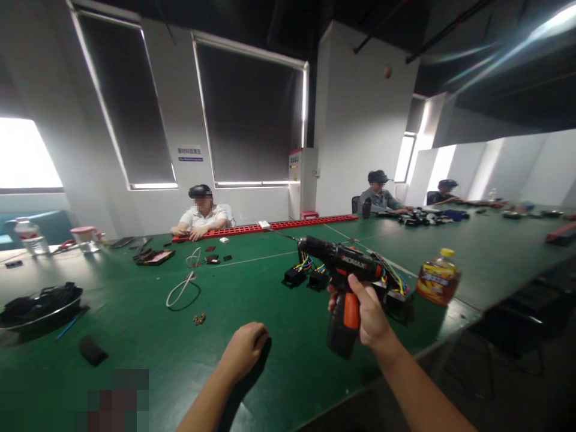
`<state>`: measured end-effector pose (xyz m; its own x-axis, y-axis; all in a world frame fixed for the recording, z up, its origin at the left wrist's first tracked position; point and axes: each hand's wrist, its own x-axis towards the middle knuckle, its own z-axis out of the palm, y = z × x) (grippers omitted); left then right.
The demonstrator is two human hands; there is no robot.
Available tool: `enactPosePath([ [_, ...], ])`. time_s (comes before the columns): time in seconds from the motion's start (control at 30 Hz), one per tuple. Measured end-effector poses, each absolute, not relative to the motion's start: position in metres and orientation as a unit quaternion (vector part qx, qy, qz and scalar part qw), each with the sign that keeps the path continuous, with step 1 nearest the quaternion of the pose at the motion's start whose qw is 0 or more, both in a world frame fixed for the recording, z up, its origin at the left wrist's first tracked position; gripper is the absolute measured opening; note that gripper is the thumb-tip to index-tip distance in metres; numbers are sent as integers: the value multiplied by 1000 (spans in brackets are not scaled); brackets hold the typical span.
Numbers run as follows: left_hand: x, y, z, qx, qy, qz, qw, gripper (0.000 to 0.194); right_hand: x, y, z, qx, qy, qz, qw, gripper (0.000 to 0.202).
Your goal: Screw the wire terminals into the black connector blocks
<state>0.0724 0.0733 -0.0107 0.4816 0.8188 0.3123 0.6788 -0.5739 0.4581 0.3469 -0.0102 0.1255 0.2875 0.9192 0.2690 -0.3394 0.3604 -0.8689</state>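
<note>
“-OMAX” on drill (337,261); “原材料放置区” on wall sign (189,153)

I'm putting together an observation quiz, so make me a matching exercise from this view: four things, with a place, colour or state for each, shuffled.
1. drill
2. yellow-capped bottle
3. bowl
4. cable

A. white and looped
B. filled with black things
C. held in the right hand
D. standing to the right of the drill

Pairs: 1-C, 2-D, 3-B, 4-A.
</note>
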Motion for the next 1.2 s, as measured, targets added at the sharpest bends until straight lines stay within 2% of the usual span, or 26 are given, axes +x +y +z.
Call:
enactPosePath([
  [0.1,72,73,-10,849,444,251,141,23,344,-10,122,-360,-347,463,732,43],
  [0.4,73,72,-6,853,440,243,141,23,353,-5,125,-344,-337,481,733,50],
  [0.57,73,71,-5,853,443,237,139,24,354,-6,129,-361,-336,459,739,43],
  [0.73,74,72,-6,857,437,238,131,23,361,-6,124,-368,-326,527,693,40],
  [0.87,74,71,-3,861,433,235,129,24,367,-16,101,-284,-296,666,623,25],
  [0.97,74,69,-1,862,434,226,130,24,369,-32,69,-195,-232,752,585,31],
  [1.1,77,68,0,867,431,213,127,24,374,-55,30,-161,-190,749,614,42],
  [1.2,79,68,-2,875,418,210,124,23,379,-68,22,-164,-178,741,627,45],
])
